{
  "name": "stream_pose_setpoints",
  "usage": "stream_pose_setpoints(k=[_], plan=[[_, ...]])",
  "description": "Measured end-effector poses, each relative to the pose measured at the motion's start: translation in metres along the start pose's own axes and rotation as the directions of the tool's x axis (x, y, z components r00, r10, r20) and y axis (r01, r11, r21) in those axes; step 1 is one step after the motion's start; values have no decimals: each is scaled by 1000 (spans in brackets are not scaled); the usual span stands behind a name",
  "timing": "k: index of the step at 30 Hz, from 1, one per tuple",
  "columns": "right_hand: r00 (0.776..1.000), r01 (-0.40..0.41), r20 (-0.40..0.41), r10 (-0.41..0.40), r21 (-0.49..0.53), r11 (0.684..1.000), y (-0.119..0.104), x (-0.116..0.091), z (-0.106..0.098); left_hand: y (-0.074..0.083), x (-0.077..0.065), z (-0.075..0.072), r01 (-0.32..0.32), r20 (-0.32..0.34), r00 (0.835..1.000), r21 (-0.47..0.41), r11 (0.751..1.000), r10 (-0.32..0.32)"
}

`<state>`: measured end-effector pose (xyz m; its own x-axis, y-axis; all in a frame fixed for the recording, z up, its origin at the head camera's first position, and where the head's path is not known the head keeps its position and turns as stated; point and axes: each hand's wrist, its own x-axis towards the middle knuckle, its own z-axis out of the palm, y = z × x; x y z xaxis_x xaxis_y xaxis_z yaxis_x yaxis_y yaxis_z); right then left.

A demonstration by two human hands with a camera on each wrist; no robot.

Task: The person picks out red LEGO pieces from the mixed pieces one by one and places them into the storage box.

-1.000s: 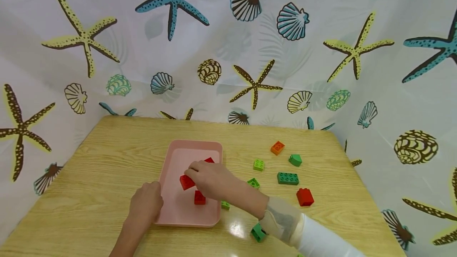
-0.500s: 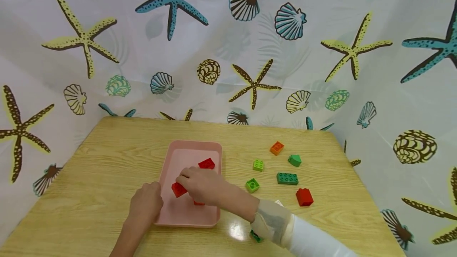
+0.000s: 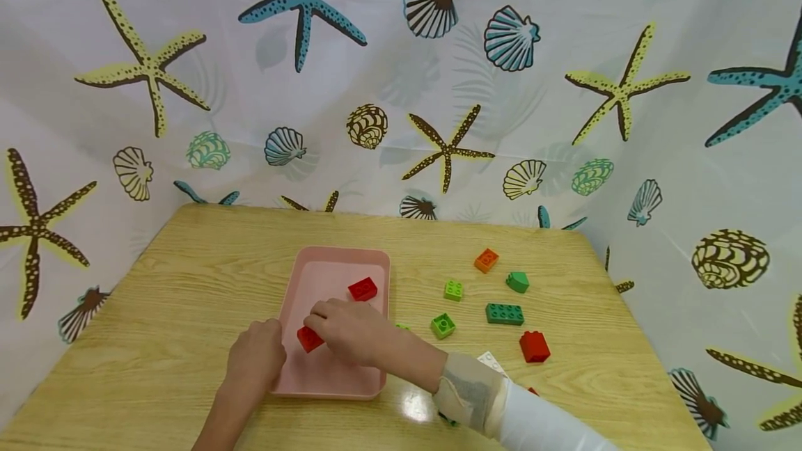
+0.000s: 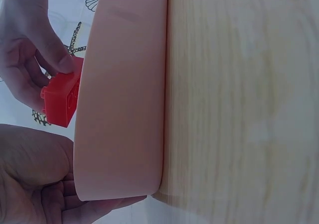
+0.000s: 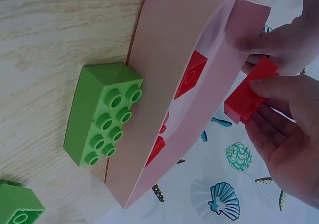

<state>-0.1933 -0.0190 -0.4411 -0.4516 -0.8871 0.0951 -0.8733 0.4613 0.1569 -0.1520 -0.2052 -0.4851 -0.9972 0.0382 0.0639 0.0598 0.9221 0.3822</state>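
Observation:
My left hand (image 3: pixel 257 357) grips the near left rim of a pink plastic bin (image 3: pixel 322 378), thumb inside and fingers outside in the right wrist view. Over the bin, my right hand (image 3: pixel 351 329) pinches a red toy building brick (image 3: pixel 309 339) between thumb and fingers. That held brick (image 4: pixel 62 97) tilts just above the rim in the left wrist view. Inside the bin, another red brick (image 3: pixel 363 289) lies toward the far right; more red bricks (image 5: pixel 155 151) show there in the right wrist view. A light green brick (image 5: pixel 102 119) stands against the bin's outer wall.
Right of the bin, loose bricks are scattered on the wooden table (image 3: pixel 207 263): orange (image 3: pixel 486 260), lime green (image 3: pixel 453 290), dark green (image 3: pixel 504 314), red (image 3: pixel 535 346) and white (image 3: pixel 493 362). My right forearm hides others. A patterned curtain (image 3: pixel 376 82) hangs behind the table.
My right hand has shifted left and nearer with the red brick, uncovering the far right brick and covering the near one in the bin. The left hand stays at the rim.

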Motion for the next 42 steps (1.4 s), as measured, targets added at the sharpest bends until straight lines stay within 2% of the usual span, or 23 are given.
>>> stream_pose_setpoints(k=[8,29,36,42], plan=[[1000,18,13,-18,10,1000,-2,2,6,-1,1,2,-7,-24,1000,4,1000,7],[998,45,38,-45,-15,999,-10,7,19,0,0,-1,4,-7,1000,-3,1000,-4],[999,47,21,-47,-14,999,-12,7,23,1,0,-2,9,11,1000,-18,1000,-9],[998,45,47,-44,-27,999,-14,10,29,1,0,-2,13,3,1000,-23,1000,-13]])
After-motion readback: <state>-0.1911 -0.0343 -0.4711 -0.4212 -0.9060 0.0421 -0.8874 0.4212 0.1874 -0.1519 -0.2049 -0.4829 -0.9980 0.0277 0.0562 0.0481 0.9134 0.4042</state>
